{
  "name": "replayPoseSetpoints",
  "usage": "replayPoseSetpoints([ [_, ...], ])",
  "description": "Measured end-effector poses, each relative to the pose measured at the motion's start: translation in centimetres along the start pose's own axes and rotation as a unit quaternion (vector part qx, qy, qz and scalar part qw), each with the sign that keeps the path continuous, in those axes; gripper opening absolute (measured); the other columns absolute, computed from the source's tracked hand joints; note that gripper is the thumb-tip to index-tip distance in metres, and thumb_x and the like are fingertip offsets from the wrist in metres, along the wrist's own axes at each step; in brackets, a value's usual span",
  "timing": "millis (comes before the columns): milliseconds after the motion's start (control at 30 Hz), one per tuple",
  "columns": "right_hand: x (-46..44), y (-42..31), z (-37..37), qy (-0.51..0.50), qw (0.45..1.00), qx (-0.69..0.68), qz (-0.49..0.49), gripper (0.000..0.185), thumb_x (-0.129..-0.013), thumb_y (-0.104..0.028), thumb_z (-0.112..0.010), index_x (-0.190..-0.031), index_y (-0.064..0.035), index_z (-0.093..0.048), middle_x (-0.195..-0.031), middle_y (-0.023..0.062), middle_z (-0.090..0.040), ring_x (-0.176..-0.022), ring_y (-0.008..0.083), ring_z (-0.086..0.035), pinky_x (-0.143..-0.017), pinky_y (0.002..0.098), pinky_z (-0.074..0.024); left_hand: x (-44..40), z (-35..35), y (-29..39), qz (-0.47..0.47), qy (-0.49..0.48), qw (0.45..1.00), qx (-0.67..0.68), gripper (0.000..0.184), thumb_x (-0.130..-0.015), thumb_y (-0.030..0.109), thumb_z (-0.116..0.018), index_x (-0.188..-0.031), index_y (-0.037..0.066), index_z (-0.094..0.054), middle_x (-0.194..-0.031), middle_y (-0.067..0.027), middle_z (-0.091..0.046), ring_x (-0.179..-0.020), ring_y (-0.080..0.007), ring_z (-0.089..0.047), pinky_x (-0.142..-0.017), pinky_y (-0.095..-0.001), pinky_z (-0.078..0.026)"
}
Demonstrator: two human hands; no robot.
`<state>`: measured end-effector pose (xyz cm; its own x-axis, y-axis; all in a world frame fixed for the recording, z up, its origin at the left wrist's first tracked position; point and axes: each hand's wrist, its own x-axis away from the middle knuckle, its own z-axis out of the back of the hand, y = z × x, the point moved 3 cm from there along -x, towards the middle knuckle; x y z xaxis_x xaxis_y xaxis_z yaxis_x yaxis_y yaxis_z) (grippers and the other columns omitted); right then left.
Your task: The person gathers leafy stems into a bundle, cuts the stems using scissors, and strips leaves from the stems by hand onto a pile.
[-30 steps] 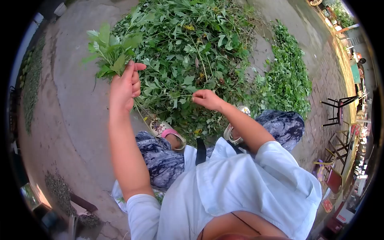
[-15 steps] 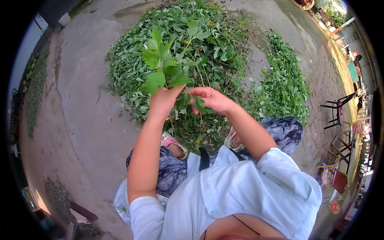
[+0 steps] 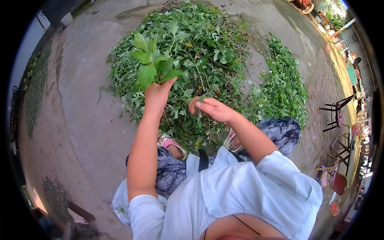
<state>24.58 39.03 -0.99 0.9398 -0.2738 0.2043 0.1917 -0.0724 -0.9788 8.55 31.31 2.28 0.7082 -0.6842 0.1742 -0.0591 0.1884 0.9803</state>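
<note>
My left hand (image 3: pixel 158 96) is closed around a bunch of leafy green stems (image 3: pixel 150 64), held upright with the broad leaves above the fist. To its right, my right hand (image 3: pixel 213 109) has its thumb and fingers pinched on a small green leaf (image 3: pixel 201 98). A thin stem appears to run from there towards the bunch. Both hands are above the near part of a large heap of cut leafy plants (image 3: pixel 224 52), which lies on the ground in front of my feet.
A smaller strip of green leaves (image 3: pixel 282 78) lies right of the heap. Folding chairs (image 3: pixel 338 112) stand along the right side. A white bucket (image 3: pixel 67 19) is at the far left, and dried plant matter (image 3: pixel 38 94) lines the left edge. Concrete (image 3: pixel 90 132) surrounds the heap.
My hands have moved apart: the left hand with the bunch shifted slightly left, and the right hand drew a little right and down, with a leaf at its fingertips.
</note>
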Motion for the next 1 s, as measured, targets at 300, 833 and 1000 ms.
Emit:
replayPoseSetpoints([
  [300,0.5,2.2,3.7,0.117,0.991,0.039,-0.048,0.056,-0.090,-0.047,-0.029,-0.106,-0.0027,-0.059,-0.096,0.0114,-0.059,-0.091,0.0194,-0.053,-0.086,0.0301,-0.0375,-1.0,-0.1,-1.0,0.017,-0.006,0.997,0.073,0.017,-0.077,0.018,-0.065,-0.081,0.001,-0.063,-0.048,0.0101,-0.033,-0.039,-0.0018,-0.020,-0.038,-0.0209,-0.015],
  [833,1.8,0.0,4.3,0.047,0.963,-0.256,-0.067,0.024,-0.090,-0.027,-0.045,-0.082,-0.0066,-0.056,-0.056,-0.0086,-0.037,-0.045,0.0022,-0.027,-0.041,0.0175,-0.0214,0.8,-3.2,-1.3,0.073,-0.224,0.952,0.197,0.041,-0.084,0.015,-0.054,-0.123,0.004,-0.043,-0.106,-0.0002,-0.051,-0.041,-0.0001,-0.027,-0.036,-0.0171,-0.022],
  [1000,1.1,-0.6,2.2,0.071,0.943,-0.319,-0.071,0.024,-0.089,-0.025,-0.047,-0.077,-0.0061,-0.054,-0.053,-0.0070,-0.037,-0.042,0.0028,-0.028,-0.039,0.0173,-0.0205,1.1,-5.0,-4.9,-0.030,-0.193,0.980,-0.038,0.028,-0.079,0.014,-0.060,-0.106,0.006,-0.058,-0.063,0.0035,-0.050,-0.043,-0.0018,-0.033,-0.037,-0.0187,-0.021],
])
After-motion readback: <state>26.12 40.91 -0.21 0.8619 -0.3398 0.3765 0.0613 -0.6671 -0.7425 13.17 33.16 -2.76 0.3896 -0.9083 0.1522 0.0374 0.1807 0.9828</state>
